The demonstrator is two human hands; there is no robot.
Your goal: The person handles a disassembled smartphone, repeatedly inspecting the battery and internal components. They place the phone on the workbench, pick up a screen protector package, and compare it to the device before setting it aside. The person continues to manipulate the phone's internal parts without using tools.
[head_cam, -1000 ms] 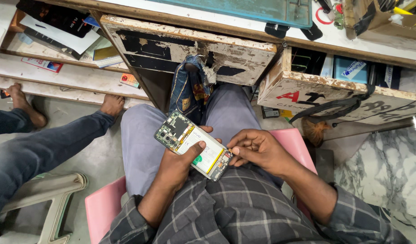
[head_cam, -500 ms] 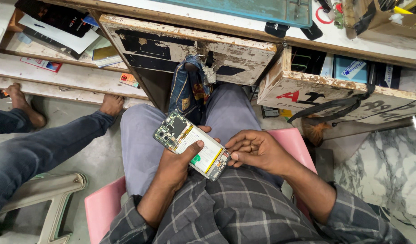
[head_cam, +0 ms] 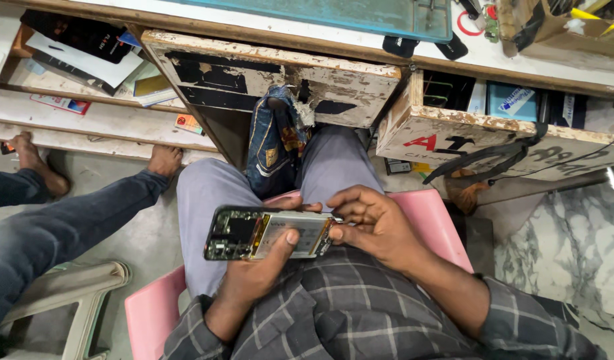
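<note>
An opened black smartphone with exposed green circuit board and pale battery [head_cam: 270, 233] is held level above the lap, in front of the pink plastic chair seat [head_cam: 435, 220]. It is cradled by the left hand [head_cam: 257, 273], thumb pressed on the battery. Its right end is pinched by the right hand [head_cam: 373, 223]. A steady grip and light fingertip force are advised there. What lies under those fingertips is hidden.
</note>
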